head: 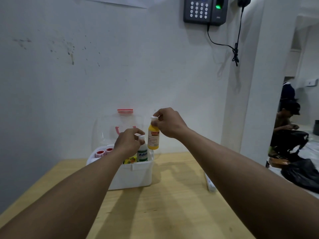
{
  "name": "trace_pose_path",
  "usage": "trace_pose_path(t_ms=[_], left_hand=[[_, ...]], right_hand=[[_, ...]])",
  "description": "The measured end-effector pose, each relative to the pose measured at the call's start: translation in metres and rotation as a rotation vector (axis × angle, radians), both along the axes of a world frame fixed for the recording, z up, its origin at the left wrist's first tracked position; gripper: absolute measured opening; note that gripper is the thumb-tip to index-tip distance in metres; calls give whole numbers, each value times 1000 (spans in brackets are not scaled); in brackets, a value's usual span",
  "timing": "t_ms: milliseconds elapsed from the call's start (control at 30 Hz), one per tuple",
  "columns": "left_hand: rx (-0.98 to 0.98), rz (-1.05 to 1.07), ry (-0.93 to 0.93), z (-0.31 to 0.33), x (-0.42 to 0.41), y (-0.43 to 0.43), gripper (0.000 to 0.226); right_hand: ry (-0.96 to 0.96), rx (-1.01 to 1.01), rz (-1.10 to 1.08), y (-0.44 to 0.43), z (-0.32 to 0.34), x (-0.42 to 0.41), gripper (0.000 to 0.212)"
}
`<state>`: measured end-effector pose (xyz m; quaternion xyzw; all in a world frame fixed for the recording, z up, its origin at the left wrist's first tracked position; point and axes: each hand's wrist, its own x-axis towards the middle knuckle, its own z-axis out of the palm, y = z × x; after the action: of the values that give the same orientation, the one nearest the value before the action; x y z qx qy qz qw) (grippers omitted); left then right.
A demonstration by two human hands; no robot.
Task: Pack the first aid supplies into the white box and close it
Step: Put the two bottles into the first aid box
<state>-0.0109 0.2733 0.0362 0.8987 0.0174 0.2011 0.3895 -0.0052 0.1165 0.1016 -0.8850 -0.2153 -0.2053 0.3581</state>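
Reaching in from the bottom corners of the frame, two bare forearms are crossing a wooden table [164, 213] toward its far edge. A white strip-like object [209, 182], too blurred to identify, is lying at the table's right edge.

The white box [133, 175] is sitting at the centre of the frame, near the wall, with its top open. Inside it a yellow packet [130, 160] is showing at the front, and two red caps [104, 151] are standing at the left end.

The left hand [128, 143] is hovering over the box, its fingertips pinching the white cap of a white bottle [143, 153] with a green label. This bottle is standing upright in the box's right end.

Just to the right and higher, the right hand [170, 123] is gripping a yellow bottle [153, 138] by its white cap and neck. It is hanging upright in the air above the box's right rim, just beside the white bottle.

Behind the hands the clear lid [110, 128] is standing raised against the wall, a red latch [125, 110] topping it.

At the top of the frame a dark keypad [205, 10] is glowing green on the wall, and black cables [236, 49] are dangling below it. At the far right, through a doorway, a person [286, 128] is crouching by a black bag [303, 176]
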Motion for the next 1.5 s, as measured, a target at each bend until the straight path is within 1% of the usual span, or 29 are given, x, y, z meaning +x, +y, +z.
trace_pose_path(t_ms=[233,400,567,800,1033,1233,1500], left_hand=[[43,-19,95,-11,9,2,41],[167,34,80,-9,11,2,36],[198,28,99,-4,9,9,39],[188,72,38,3,-2,28,34],[218,109,-51,1,-12,42,28],[261,120,-50,0,-21,46,37],[269,128,-51,1,-23,50,42]], right_hand=[[19,-5,17,2,-4,3,28],[18,1,12,3,-6,6,30],[11,1,12,6,-8,6,32],[16,-34,28,18,-11,-3,28],[90,-118,29,32,-30,-7,26],[153,-177,13,36,-53,-3,27],[171,-207,-30,34,-69,3,33]])
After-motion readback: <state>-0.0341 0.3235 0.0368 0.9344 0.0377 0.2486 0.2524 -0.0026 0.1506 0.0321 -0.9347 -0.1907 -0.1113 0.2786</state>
